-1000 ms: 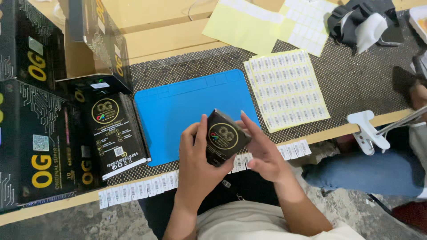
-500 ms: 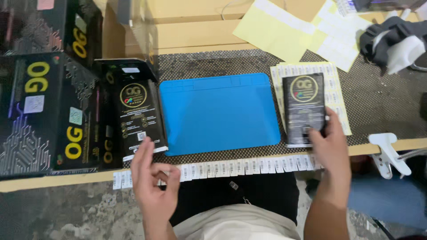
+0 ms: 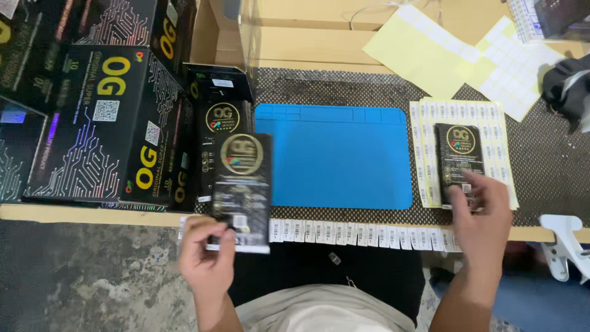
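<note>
Left hand (image 3: pixel 206 258) holds a fresh black packet (image 3: pixel 241 190); right hand (image 3: pixel 485 215) presses a second packet (image 3: pixel 460 161) onto the label sheet (image 3: pixel 501 132).

A slim black packet with a gold emblem (image 3: pixel 241 190) was held at lower left; a matching packet (image 3: pixel 458 161) lay on a pale label sheet (image 3: pixel 501 132). Large black cartons (image 3: pixel 92 129) stood left; a barcode strip (image 3: pixel 362 235) lined the worktop edge.
</note>
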